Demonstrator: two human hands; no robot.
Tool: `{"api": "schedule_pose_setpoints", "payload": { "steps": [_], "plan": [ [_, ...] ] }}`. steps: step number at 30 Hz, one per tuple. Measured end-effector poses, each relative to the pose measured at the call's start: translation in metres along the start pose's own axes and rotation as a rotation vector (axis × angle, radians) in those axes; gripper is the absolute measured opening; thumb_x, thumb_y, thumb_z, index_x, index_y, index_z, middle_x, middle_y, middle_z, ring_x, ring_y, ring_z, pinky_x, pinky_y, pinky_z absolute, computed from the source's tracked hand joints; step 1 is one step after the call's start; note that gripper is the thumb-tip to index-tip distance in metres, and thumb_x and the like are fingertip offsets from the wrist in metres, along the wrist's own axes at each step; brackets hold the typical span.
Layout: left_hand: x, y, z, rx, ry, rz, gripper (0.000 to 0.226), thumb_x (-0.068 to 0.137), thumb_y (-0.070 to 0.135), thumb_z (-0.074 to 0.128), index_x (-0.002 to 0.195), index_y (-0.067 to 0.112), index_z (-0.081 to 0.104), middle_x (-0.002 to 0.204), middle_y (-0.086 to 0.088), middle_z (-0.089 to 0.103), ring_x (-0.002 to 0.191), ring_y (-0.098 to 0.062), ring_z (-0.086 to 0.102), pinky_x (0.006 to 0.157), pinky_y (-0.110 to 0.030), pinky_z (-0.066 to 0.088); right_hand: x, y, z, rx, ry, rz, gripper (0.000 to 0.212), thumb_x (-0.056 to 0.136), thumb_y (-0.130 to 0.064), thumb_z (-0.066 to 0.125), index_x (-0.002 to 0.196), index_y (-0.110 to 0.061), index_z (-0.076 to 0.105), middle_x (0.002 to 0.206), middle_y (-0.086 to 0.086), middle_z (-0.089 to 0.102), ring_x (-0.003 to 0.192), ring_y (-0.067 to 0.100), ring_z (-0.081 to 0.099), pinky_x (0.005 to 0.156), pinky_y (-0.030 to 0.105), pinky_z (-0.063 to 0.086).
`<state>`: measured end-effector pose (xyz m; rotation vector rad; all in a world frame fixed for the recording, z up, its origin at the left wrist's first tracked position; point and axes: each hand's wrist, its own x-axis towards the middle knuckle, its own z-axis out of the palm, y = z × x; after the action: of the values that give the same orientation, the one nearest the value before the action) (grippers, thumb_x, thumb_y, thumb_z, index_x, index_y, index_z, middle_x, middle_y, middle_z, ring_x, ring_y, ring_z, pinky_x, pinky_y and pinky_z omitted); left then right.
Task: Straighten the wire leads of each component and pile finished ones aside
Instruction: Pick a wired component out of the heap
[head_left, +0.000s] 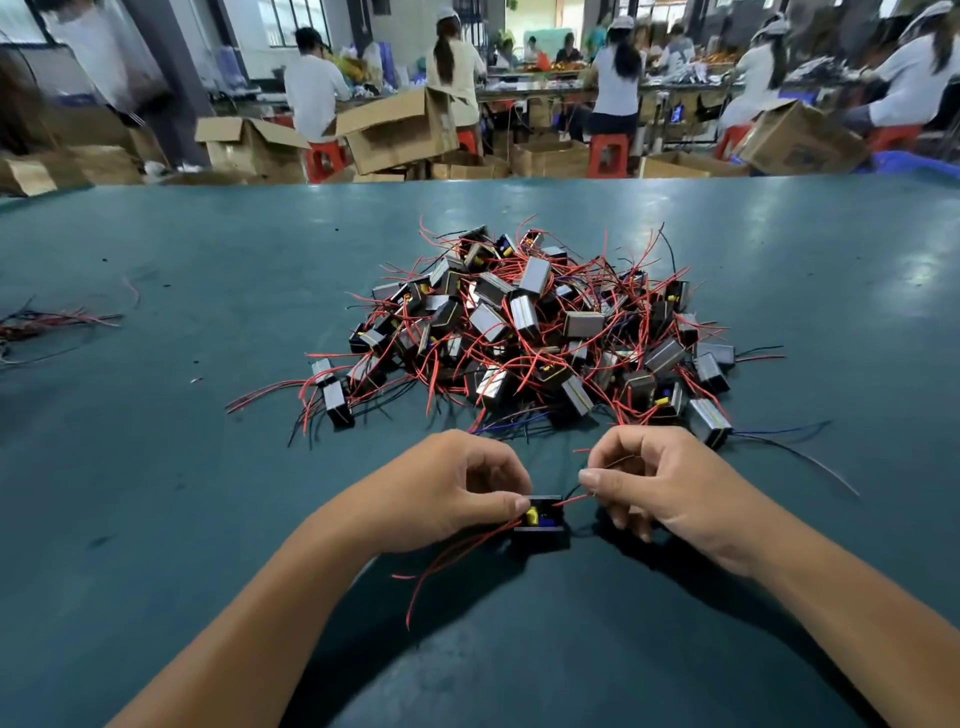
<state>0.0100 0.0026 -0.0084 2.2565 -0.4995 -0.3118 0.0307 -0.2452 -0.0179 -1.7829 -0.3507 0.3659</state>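
So we've got one small black box-shaped component with yellow and blue parts inside (540, 517) between our hands, sitting low over the dark teal table mat (156, 467) toward its near edge. Our left hand (447, 493) has its fingers curled around the component's left side, with the thumb tip pressed on its top left corner. Thin red wire leads (457, 556) trail out from under that hand toward the near edge. Our right hand (649, 483) sits just to the right of the component, not touching the body itself; thumb and forefinger are pinched together on a short red lead (574, 500) that comes off the component's right side, and the other fingers are curled under.

Right behind both hands, around the middle of the table, there's the big tangled heap of grey-and-black components with red wires (540, 332). Over at the left edge lies a small bundle of red and black wires (57, 319).
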Motion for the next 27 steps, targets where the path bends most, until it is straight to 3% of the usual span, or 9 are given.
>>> {"api": "schedule_pose_setpoints", "payload": {
  "steps": [2,4,7,10,12,14,17,21,27],
  "plan": [
    [-0.002,0.002,-0.002,0.108,0.024,0.015,0.005,0.092,0.033,0.071,0.095,0.029,0.073,0.086,0.009,0.07,0.077,-0.006,0.064,0.072,-0.025,0.053,0.0,0.001,-0.001,0.037,-0.018,-0.003,0.008,0.089,-0.006,0.069,0.085,-0.003,0.064,0.066,0.006,0.065,0.056,0.02,0.062,0.041,0.026,0.045],
    [-0.005,0.006,-0.003,0.257,0.1,0.152,0.01,0.091,0.03,0.073,0.1,0.027,0.072,0.095,0.013,0.066,0.085,-0.006,0.061,0.074,-0.02,0.049,0.0,0.002,-0.002,0.053,-0.026,-0.004,0.004,0.09,-0.003,0.068,0.086,-0.002,0.066,0.067,0.007,0.067,0.058,0.021,0.064,0.043,0.026,0.047],
    [-0.004,0.022,0.004,0.25,0.16,0.324,0.017,0.09,0.03,0.075,0.103,0.02,0.07,0.096,0.014,0.061,0.083,-0.007,0.059,0.072,-0.016,0.046,-0.001,0.003,-0.003,0.072,-0.044,0.013,0.003,0.09,-0.003,0.067,0.088,-0.001,0.067,0.071,0.012,0.07,0.058,0.021,0.066,0.043,0.026,0.048],
    [0.01,0.033,0.014,0.326,0.076,0.283,0.02,0.089,0.031,0.076,0.102,0.018,0.069,0.093,0.013,0.061,0.079,-0.005,0.056,0.073,-0.021,0.048,-0.002,0.002,-0.003,0.105,-0.062,0.037,0.004,0.09,-0.004,0.067,0.086,-0.002,0.068,0.075,0.017,0.071,0.058,0.022,0.066,0.044,0.026,0.048],
    [0.017,0.035,0.013,0.356,0.012,0.266,0.01,0.091,0.023,0.073,0.098,0.016,0.07,0.091,0.007,0.065,0.08,-0.009,0.058,0.076,-0.033,0.051,-0.002,0.002,-0.003,0.124,-0.066,0.059,0.008,0.09,-0.004,0.067,0.082,-0.004,0.069,0.075,0.018,0.07,0.058,0.022,0.066,0.043,0.026,0.048],
    [0.02,0.034,0.008,0.347,-0.025,0.254,0.003,0.092,0.016,0.07,0.095,0.016,0.07,0.087,0.006,0.066,0.078,-0.01,0.059,0.076,-0.036,0.051,-0.001,0.003,-0.004,0.139,-0.067,0.085,0.009,0.09,-0.004,0.066,0.081,-0.004,0.069,0.075,0.019,0.071,0.057,0.021,0.066,0.044,0.025,0.048],
    [0.021,0.033,0.009,0.385,-0.063,0.255,0.004,0.091,0.019,0.07,0.093,0.018,0.067,0.085,0.009,0.064,0.076,-0.007,0.056,0.074,-0.032,0.05,0.0,0.004,-0.005,0.149,-0.081,0.109,0.008,0.091,-0.005,0.066,0.084,-0.003,0.069,0.077,0.019,0.071,0.058,0.021,0.066,0.045,0.025,0.049],
    [0.02,0.03,0.018,0.44,0.008,0.313,0.005,0.091,0.021,0.069,0.093,0.019,0.065,0.083,0.015,0.055,0.075,-0.002,0.047,0.071,-0.024,0.044,0.0,0.005,-0.005,0.157,-0.082,0.127,0.008,0.092,-0.004,0.064,0.086,0.0,0.068,0.076,0.019,0.07,0.058,0.021,0.065,0.046,0.024,0.049],
    [0.016,0.024,0.017,0.403,0.042,0.271,0.005,0.093,0.019,0.061,0.092,0.024,0.058,0.08,0.019,0.054,0.075,-0.004,0.05,0.071,-0.023,0.042,0.001,0.003,-0.01,0.287,-0.091,0.166,0.014,0.092,-0.011,0.064,0.081,-0.006,0.071,0.077,0.019,0.069,0.056,0.019,0.064,0.045,0.022,0.049]
  ]
}}
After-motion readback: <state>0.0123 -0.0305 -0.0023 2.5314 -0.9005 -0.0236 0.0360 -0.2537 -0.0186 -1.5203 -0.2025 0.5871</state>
